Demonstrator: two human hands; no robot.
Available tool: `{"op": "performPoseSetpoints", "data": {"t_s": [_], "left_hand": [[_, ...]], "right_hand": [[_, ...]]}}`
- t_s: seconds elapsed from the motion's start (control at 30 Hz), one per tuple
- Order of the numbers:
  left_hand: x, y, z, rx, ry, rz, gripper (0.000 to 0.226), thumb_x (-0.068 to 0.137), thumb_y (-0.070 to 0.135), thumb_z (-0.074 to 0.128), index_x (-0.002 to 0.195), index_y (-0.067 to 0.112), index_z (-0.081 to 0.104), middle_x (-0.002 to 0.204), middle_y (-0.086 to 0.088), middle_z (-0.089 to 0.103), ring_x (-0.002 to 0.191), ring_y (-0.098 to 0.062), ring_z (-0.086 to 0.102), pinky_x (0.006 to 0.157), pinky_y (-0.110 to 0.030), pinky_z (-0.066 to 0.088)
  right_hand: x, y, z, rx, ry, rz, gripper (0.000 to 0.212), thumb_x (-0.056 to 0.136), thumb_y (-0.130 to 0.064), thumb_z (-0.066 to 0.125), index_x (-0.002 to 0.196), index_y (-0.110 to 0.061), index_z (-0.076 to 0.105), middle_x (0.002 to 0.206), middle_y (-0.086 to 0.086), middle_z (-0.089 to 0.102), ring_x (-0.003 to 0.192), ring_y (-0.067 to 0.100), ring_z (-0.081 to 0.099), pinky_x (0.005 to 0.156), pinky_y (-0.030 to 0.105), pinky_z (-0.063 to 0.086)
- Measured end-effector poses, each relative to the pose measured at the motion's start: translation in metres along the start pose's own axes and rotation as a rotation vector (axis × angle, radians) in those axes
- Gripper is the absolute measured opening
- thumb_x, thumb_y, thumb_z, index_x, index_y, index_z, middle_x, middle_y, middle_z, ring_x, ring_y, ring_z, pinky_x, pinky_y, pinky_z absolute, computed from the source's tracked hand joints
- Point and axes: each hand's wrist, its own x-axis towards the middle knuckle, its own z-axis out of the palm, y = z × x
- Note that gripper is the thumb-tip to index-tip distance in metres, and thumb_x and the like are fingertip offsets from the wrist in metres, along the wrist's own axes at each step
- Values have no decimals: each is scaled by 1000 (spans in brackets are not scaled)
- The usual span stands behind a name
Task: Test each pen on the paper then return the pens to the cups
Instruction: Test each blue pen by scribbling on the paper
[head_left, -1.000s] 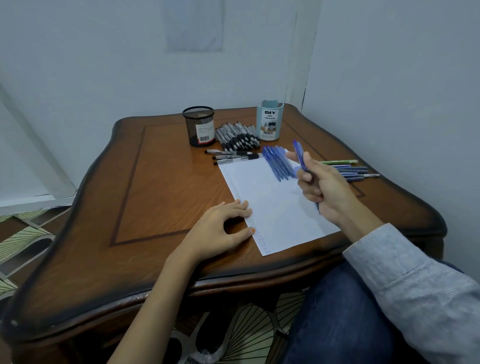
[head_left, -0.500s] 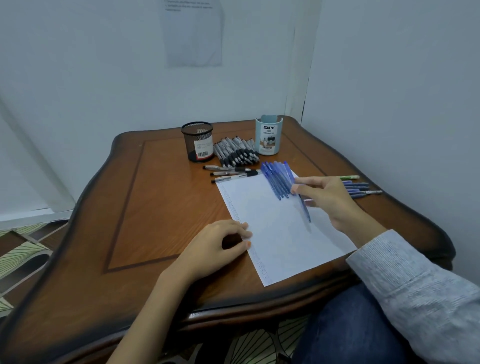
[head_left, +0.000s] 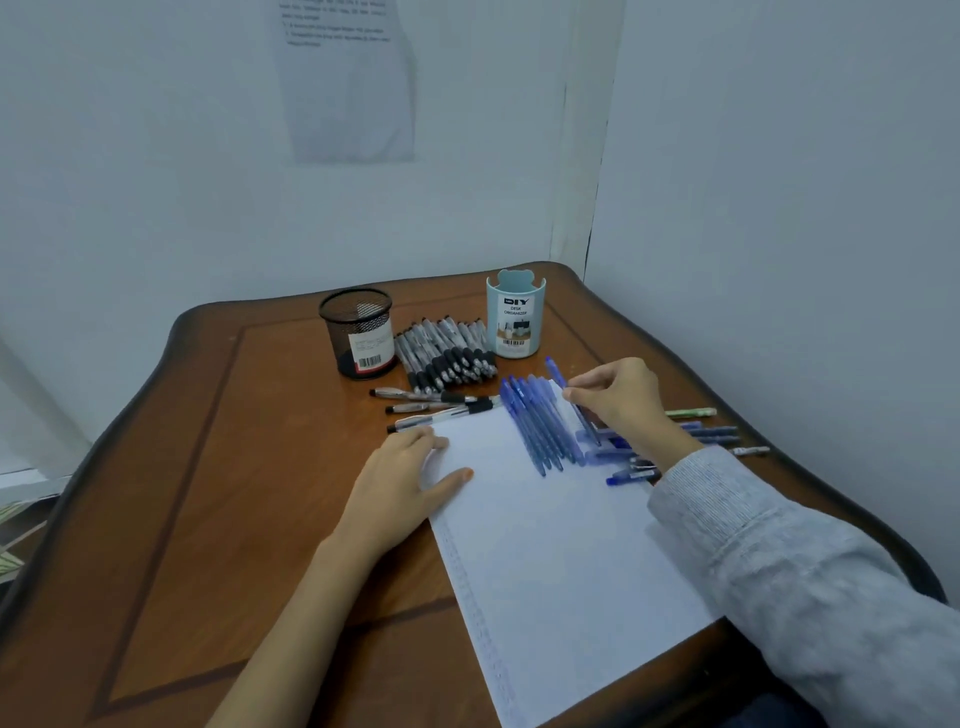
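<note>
Two arms in view, one person.

Right arm: long sleeve (head_left: 789, 582) of pale grey cloth with a fine ribbed or striped weave, loose and creased, lying over the right edge of the paper (head_left: 545, 571). The cuff (head_left: 691, 488) is a stitched band where the lines show plainest. The right hand (head_left: 618, 400) is bare beyond it.

Left arm, on the paper's left side: forearm (head_left: 291, 613) and left hand (head_left: 400, 478) uncovered.

A strip of dark blue cloth (head_left: 774, 712) shows below the paper's near right corner.

Brown wooden table (head_left: 208, 467) fills the lower frame. Printed sheet (head_left: 348, 83) fixed to pale wall (head_left: 130, 156), upper centre.
</note>
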Motion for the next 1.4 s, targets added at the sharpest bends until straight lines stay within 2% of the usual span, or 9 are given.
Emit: {"op": "performPoseSetpoints", "data": {"t_s": [0.1,0.3,0.53,0.63,0.73,0.83,1.07,1.23,1.4], "left_hand": [[3,-5,7,-46,60,-12,78,76,75,39,129,20,56,136,9,48,125,-8,40,98,-21,30],[6,-9,9,-47,85,-15,85,71,78,36,130,21,55,139,10,47,128,-6,38,99,-20,25],[6,-8,8,-18,65,-14,76,76,71,41,133,21,53,142,9,44,130,-7,37,103,-23,26],[6,-7,8,-4,65,2,70,79,66,42,132,22,53,142,9,45,129,-6,38,100,-21,25],[6,-6,9,-23,51,6,54,89,56,50,133,25,52,143,11,43,130,-5,36,98,-20,25],[9,-6,6,-24,17,-1,45,94,44,50,134,25,50,145,11,41,133,-5,34,104,-25,25],[33,-8,-5,-27,-142,-36,40,101,28,38,140,23,43,148,8,36,137,-9,28,109,-29,21],[35,-10,-6,-38,-201,-55,41,99,32,44,139,26,44,151,9,32,139,-10,26,111,-35,19],[13,-12,-3,-98,-56,-12,39,96,34,51,133,23,52,145,9,42,134,-6,33,112,-32,25]], "right_hand": [[13,5,8,-65,2,-16,17,80,-11,76,95,-3,75,96,10,71,81,11,59,76,21,44],[16,14,22,-183,-33,-77,18,84,-12,72,98,-1,72,94,13,71,79,16,60,76,26,49],[-32,16,20,-287,-228,-629,18,87,-26,66,102,-17,72,90,-4,59,87,10,53,80,25,41],[-68,14,17,-317,-494,-705,41,91,-49,53,121,-24,63,119,-9,58,112,0,47,96,7,27],[-92,22,20,-536,-565,-764,57,94,-58,36,146,-34,34,152,-15,29,139,-1,19,101,1,-4],[-101,25,22,-597,-566,-738,62,95,-60,25,151,-37,16,159,-16,8,145,-1,2,98,3,-17],[-116,26,24,-605,-591,-679,60,96,-58,22,152,-39,8,159,-19,-1,135,-11,-14,93,2,-23],[-132,26,24,-570,-565,-625,72,86,-65,7,152,-37,7,159,-18,-2,137,-8,-13,100,8,-19],[-138,27,23,-552,-531,-597,81,79,-69,1,152,-36,9,159,-18,0,143,-4,-9,104,11,-16]]}}
